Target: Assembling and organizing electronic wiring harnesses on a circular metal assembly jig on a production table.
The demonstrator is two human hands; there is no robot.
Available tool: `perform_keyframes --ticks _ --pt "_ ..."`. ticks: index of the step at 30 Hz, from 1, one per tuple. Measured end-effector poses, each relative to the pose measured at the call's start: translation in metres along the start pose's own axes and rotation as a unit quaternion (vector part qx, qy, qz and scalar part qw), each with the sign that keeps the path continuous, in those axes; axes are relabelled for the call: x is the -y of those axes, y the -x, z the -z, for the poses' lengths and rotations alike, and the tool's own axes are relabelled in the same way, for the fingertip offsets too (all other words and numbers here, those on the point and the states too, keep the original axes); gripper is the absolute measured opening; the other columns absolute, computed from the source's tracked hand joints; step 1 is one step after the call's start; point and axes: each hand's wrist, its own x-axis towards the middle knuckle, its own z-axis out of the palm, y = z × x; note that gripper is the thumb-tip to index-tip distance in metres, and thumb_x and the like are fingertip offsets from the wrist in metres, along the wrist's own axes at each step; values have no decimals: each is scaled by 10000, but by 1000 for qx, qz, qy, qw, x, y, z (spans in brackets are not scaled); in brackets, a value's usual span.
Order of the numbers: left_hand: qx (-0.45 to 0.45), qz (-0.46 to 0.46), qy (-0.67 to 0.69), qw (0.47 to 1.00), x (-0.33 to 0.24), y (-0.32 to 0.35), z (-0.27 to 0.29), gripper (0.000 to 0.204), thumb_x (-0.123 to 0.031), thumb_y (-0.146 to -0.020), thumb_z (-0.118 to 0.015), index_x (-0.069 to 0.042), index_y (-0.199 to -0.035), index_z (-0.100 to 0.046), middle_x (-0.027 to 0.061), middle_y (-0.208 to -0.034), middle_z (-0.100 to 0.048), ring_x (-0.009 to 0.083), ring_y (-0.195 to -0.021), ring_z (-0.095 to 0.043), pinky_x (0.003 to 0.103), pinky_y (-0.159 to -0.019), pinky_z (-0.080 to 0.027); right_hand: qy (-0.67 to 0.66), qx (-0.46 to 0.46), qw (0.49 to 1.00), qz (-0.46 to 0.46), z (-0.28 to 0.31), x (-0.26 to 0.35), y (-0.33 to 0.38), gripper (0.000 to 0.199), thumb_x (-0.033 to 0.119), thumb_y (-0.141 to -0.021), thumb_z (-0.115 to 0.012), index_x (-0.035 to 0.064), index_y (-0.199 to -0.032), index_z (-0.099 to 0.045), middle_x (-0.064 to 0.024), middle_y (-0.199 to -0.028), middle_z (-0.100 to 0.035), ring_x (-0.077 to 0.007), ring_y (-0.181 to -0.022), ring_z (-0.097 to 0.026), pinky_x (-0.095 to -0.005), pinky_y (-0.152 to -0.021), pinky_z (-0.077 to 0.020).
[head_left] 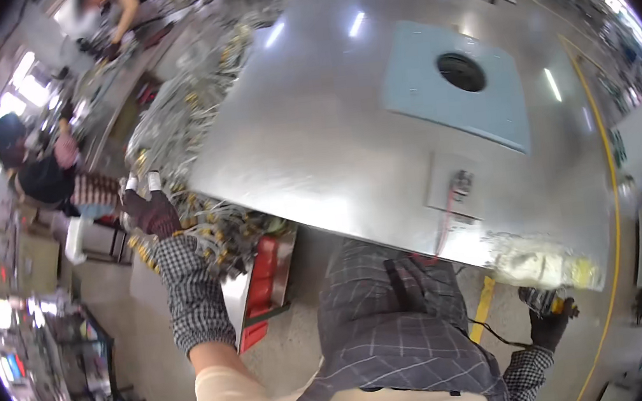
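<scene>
My left hand (153, 212), in a dark glove with white fingertips, reaches out at the left with two fingers stretched apart. It is over the edge of a heap of pale tubes or cables with yellow fittings (192, 128), and nothing shows in its grip. Low at the right, my right hand (551, 326) wears a dark glove and is closed around a dark object with a yellow part (539, 300). What kind of object that is I cannot make out. It sits just below the near right corner of a metal-topped table (290, 133), beside a clear plastic bag with whitish and yellow contents (543, 263).
On the table lie a light blue sheet with a round dark hole (417, 73) and a small plate with a metal part (460, 183). Red bins (262, 277) stand below the heap. A thin dark cord (499, 336) runs by my right side. Another person (44, 171) sits at the far left.
</scene>
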Motion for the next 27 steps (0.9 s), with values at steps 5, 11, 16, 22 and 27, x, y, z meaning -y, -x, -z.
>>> perform_keyframes --ticks 5,11,16,22,27 --pt "242 84 379 889 -79 -8 12 283 -215 -732 -749 -5 -904 -666 123 -1034 -630 265 -1018 -557 334 -901 -430 -125 18 991 -38 -45 -15 24 415 383 -951 -430 47 -1190 -469 -89 -1064 -547 -193 -917 -525 -346 -946 -372" --pt "214 -255 302 893 -195 24 20 296 -117 -813 -622 -50 -1101 -624 184 -1211 -564 347 -1167 -498 409 -998 -384 23 232 966 -108 93 -29 3 318 350 -935 -500 37 -941 -559 -37 -935 -577 -174 -788 -517 -278 -761 -438" --pt "196 -96 309 926 -179 17 25 366 -184 -900 -530 -80 -1251 -541 195 -1160 -572 349 -1059 -561 403 -896 -442 284 7 926 250 -85 29 76 308 208 -939 -483 -47 -1099 -550 -91 -1012 -591 -188 -894 -552 -294 -832 -446" --pt "196 -96 311 925 -193 28 27 347 -140 -849 -582 -14 -1172 -569 208 -1099 -600 354 -1039 -573 416 -927 -430 479 -98 680 546 -177 28 34 474 208 -923 -528 -33 -1316 -415 -169 -1326 -459 -303 -1230 -443 -394 -1006 -400" --pt "183 -162 290 925 -194 3 69 314 -119 -797 -617 23 -1076 -593 208 -1059 -617 375 -1014 -583 423 -919 -440 629 -72 423 649 -209 18 22 626 254 -860 -655 146 -1383 -328 -186 -1286 -478 -407 -1128 -505 -524 -870 -484"
